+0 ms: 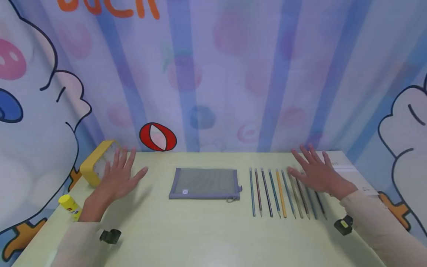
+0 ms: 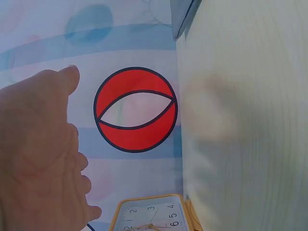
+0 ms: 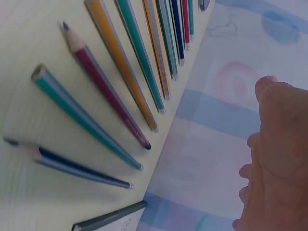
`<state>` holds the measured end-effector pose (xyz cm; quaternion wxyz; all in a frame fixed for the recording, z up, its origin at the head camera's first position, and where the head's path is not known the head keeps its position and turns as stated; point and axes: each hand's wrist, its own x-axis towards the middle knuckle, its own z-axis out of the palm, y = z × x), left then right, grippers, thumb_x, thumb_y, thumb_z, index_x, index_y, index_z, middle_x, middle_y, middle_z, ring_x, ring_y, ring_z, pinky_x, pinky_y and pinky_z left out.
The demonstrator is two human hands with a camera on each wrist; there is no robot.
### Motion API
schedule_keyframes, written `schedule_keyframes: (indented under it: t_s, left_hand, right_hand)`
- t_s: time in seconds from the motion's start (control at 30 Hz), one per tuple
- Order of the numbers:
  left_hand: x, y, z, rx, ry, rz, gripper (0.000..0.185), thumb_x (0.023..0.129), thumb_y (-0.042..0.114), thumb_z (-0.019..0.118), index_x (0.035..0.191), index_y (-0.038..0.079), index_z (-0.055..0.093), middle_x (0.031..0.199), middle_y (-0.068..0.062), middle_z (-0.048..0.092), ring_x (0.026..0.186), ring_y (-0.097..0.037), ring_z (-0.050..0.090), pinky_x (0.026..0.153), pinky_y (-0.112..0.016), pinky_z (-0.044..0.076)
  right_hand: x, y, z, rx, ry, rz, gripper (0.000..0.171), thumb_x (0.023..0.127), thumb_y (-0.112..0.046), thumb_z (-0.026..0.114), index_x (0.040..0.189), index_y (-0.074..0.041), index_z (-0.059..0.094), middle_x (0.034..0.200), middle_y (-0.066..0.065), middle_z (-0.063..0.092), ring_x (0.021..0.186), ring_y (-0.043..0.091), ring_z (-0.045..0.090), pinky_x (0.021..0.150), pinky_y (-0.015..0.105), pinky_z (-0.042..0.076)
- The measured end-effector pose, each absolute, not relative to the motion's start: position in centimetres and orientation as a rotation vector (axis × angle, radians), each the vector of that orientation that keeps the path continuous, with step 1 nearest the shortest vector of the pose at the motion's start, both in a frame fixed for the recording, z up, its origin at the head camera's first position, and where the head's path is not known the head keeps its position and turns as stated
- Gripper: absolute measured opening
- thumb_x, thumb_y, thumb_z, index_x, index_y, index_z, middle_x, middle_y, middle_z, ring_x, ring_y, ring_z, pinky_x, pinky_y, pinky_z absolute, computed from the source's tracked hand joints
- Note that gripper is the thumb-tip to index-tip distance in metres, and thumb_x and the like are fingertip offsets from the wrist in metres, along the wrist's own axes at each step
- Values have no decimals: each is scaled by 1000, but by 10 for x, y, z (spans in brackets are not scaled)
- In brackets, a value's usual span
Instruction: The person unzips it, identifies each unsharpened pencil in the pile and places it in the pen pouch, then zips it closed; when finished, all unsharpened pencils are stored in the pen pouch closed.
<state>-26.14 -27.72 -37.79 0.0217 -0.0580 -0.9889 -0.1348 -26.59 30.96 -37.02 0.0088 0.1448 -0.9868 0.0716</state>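
Observation:
My left hand (image 1: 116, 181) hangs over the table's left side, fingers spread and holding nothing, nearest the yellow clock (image 1: 91, 167). Its palm and thumb show in the left wrist view beside the clock's dial (image 2: 151, 214). On the right, my right hand (image 1: 318, 174) is spread above the far ends of the rightmost pencils, also holding nothing. Several pencils lie side by side, among them a yellow pencil (image 1: 281, 194) and a maroon pencil (image 3: 103, 86) with a sharpened tip; a green pencil (image 3: 84, 115) has a blunt end. A flat grey mesh zip pouch (image 1: 205, 184) lies mid-table.
A yellow glue stick (image 1: 70, 206) stands at the left table edge. Behind my right hand lies a white flat booklet or box (image 1: 355, 174). A cartoon-printed curtain (image 1: 220, 92) closes off the table's back edge. Black wrist devices (image 1: 111, 236) sit on both sleeves.

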Motion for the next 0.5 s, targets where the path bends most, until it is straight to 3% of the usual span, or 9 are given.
schedule_keyframes:
  t_s: [0.27,0.5]
  left_hand:
    - [-259,-266,-389,-219,-3061,-412,96,98,68,39,163,9,0,168,-26,-5,153,-50,-9,115,-77,-1]
    - [-258,-229,-393,-458,-3065,-619,90,100,62,41,163,12,3,170,-20,-1,156,-46,-6,119,-73,2]
  right_hand:
    - [-264,282,-378,514,-3029,238,80,102,-56,44,162,-8,20,168,25,9,154,49,3,116,76,0]
    - [-262,250,-382,613,-2997,289,78,102,-56,45,162,-13,20,170,20,9,156,44,3,119,71,-1]
